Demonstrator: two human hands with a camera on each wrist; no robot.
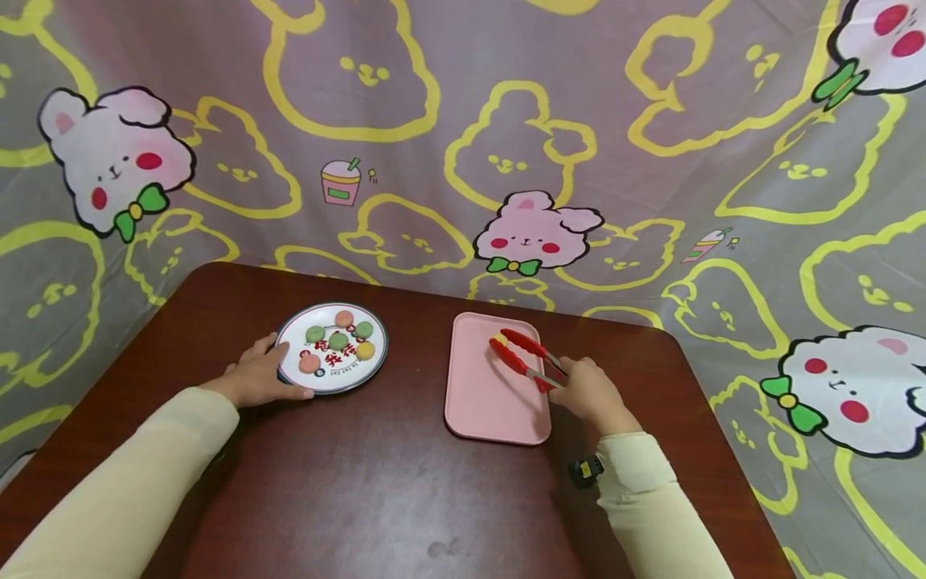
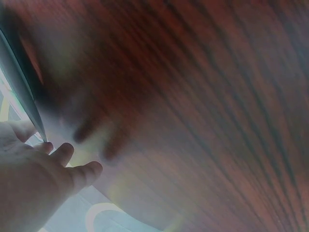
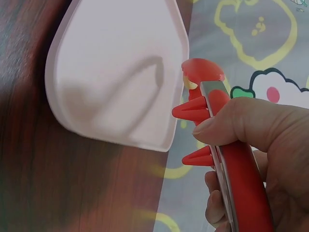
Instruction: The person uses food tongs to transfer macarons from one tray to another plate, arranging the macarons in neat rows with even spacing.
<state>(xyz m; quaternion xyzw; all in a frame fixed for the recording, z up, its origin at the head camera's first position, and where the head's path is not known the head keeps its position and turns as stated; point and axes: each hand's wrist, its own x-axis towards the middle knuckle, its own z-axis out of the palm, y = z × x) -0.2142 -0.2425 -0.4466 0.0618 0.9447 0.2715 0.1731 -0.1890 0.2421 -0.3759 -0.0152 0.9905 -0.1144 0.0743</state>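
My left hand (image 1: 256,376) rests at the left rim of a round white plate (image 1: 346,380) with a dark-edged rim and red writing. In the left wrist view its fingers (image 2: 79,176) are spread loosely beside the plate's edge. Several macaron-like rounds in pink, green and yellow (image 1: 365,351) lie on the plate. My right hand (image 1: 589,394) grips metal tongs (image 3: 244,186) with red handles and red tips. Between the tips sits a small yellow round (image 1: 501,339), mostly hidden by them. The tongs reach over a pink rectangular tray (image 1: 481,410), and their shadow falls on it.
Plate and tray stand apart on a dark reddish-brown wooden table (image 1: 362,498). A patterned cloth (image 1: 405,161) with rabbit and bear outlines hangs close behind the table and along its sides. A small black device (image 1: 584,471) sits at the right wrist.
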